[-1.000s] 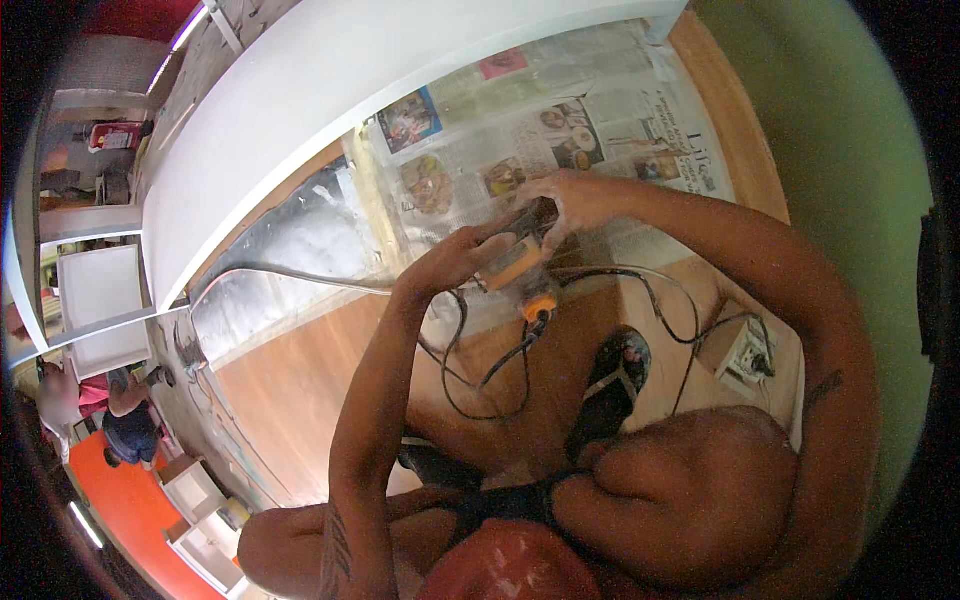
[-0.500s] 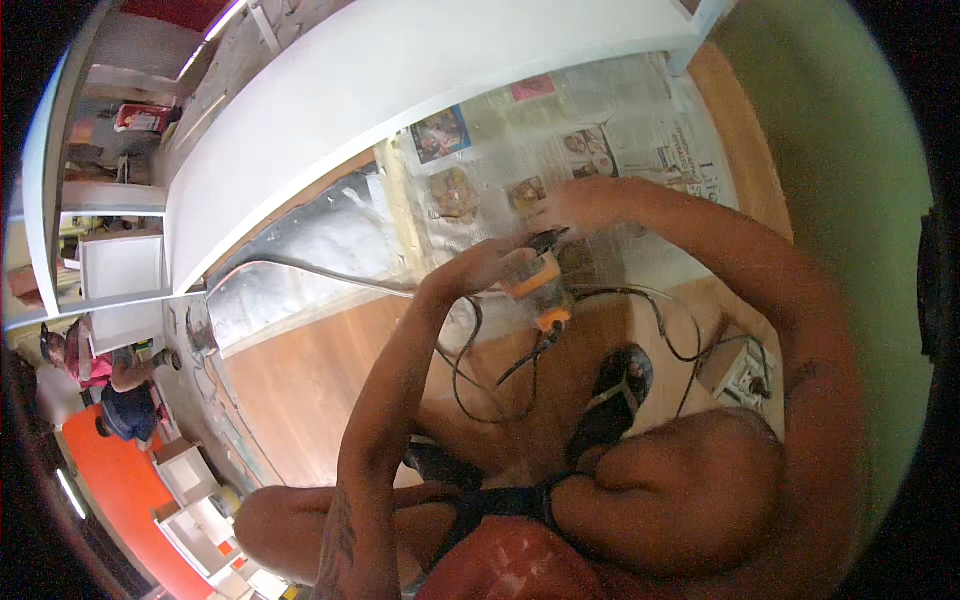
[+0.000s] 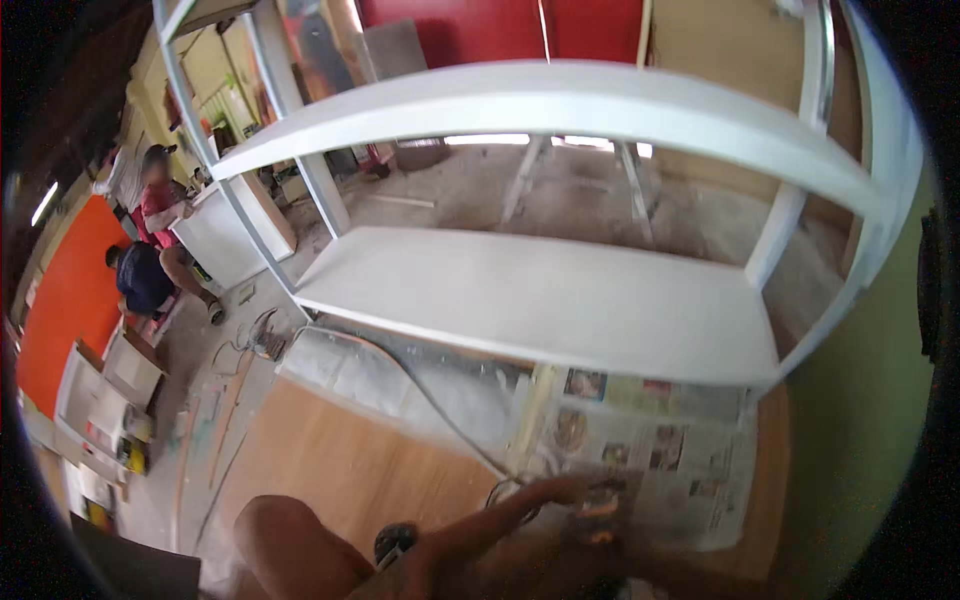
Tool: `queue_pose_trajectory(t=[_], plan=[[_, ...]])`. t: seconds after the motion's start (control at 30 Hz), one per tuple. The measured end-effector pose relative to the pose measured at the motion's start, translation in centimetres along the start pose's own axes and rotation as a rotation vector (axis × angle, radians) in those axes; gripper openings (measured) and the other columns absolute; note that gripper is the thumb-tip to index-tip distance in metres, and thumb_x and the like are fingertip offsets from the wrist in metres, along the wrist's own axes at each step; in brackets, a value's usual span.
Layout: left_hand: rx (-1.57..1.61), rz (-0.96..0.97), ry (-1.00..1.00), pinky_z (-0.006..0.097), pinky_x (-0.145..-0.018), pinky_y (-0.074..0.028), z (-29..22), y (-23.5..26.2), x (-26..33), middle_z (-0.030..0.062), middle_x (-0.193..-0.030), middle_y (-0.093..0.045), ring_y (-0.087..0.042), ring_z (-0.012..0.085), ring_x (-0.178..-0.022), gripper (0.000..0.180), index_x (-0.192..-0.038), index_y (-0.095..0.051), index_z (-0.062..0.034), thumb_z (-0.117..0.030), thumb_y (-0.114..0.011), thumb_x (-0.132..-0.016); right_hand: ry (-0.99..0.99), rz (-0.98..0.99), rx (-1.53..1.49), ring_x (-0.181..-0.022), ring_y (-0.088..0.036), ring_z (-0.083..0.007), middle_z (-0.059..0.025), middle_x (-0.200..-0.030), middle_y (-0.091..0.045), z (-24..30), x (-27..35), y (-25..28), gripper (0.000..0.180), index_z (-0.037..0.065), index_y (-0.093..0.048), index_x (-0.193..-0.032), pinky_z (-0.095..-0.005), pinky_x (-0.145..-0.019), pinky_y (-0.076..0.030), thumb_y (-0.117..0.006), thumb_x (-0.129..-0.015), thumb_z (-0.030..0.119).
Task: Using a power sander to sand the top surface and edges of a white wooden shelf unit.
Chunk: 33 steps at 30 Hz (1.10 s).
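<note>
At the lower middle, my left hand (image 3: 572,488) reaches over newspaper sheets (image 3: 690,500) and grips a small orange-and-grey corded power tool (image 3: 600,508). Motion and shade blur the tool, and its exact kind is not clear. My right forearm (image 3: 700,572) lies dark and smeared along the lower edge. The fingers of my right hand cannot be made out beside the tool. A cable (image 3: 435,400) runs from near the tool up to the left across the board.
Just ahead stands a white shelf frame with a low shelf (image 3: 530,295) and an upper rail (image 3: 560,100). A wooden board (image 3: 340,440) lies beneath me. A green wall (image 3: 870,450) borders the right. Two people (image 3: 150,275) work at the left near white boxes and an orange panel (image 3: 65,310).
The view has tilted up and swung, so the white shelf frame now shows fully. My hands and the tool sit lower in the picture. The left hand stays at the tool.
</note>
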State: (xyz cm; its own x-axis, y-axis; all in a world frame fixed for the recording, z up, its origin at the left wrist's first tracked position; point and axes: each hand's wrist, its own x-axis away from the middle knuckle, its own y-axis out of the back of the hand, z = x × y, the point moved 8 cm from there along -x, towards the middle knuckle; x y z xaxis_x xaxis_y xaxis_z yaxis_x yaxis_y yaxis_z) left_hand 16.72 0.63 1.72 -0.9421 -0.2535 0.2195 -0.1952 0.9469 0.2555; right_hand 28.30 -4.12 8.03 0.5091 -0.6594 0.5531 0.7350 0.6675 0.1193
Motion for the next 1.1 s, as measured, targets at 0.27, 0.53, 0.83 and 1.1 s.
queue_pose_trajectory(t=[0.27, 0.53, 0.83, 1.1], plan=[[0.218, -0.476, -0.119, 0.041, -0.117, -0.034, -8.7, 7.9, 6.1, 0.0188, -0.157, -0.045, -0.044, 0.0306, -0.143, 0.067, -0.160, -0.034, -0.0076, -0.048, -0.046, -0.108, -0.023, -0.057, -0.835, -0.092, -0.066, -0.0262, -0.0097, -0.097, -0.067, 11.9, 5.2, -0.4, 0.029, 0.007, -0.064, -0.115, -0.0442, -0.082, -0.058, -0.057, -0.105, 0.033], [0.491, -0.786, -0.172, 0.039, -0.122, -0.026, -37.0, 18.8, 21.9, 0.0178, -0.162, -0.039, -0.034, 0.0269, -0.150, 0.063, -0.158, -0.033, 0.0019, -0.033, -0.051, -0.108, 0.125, -0.375, -1.290, -0.095, -0.064, -0.0242, -0.0074, -0.103, -0.063, 32.3, 16.3, -3.2, 0.031, 0.010, -0.058, -0.120, -0.0434, -0.079, -0.058, -0.057, -0.105, 0.037], [0.049, -0.916, -0.398, 0.042, -0.122, -0.026, -77.4, 27.1, 40.6, 0.0241, -0.160, -0.039, -0.035, 0.0357, -0.151, 0.060, -0.155, -0.035, 0.0053, -0.027, -0.051, -0.108, 0.222, -0.620, -1.466, -0.110, -0.059, -0.0249, -0.0101, -0.126, -0.056, 62.5, 32.9, -7.1, 0.048, 0.013, -0.045, -0.135, -0.0431, -0.081, -0.054, -0.064, -0.100, 0.040], [-0.033, -1.087, -0.797, 0.050, -0.119, -0.032, -98.0, 35.3, 49.3, 0.0334, -0.156, -0.039, -0.040, 0.0457, -0.146, 0.069, -0.155, -0.039, 0.0001, -0.049, -0.044, -0.107, 0.567, -0.679, -1.102, -0.144, -0.038, -0.0323, -0.0194, -0.160, -0.027, 91.6, 45.7, -4.4, 0.105, 0.011, 0.003, -0.165, -0.0446, -0.111, -0.043, -0.073, -0.094, 0.030]])
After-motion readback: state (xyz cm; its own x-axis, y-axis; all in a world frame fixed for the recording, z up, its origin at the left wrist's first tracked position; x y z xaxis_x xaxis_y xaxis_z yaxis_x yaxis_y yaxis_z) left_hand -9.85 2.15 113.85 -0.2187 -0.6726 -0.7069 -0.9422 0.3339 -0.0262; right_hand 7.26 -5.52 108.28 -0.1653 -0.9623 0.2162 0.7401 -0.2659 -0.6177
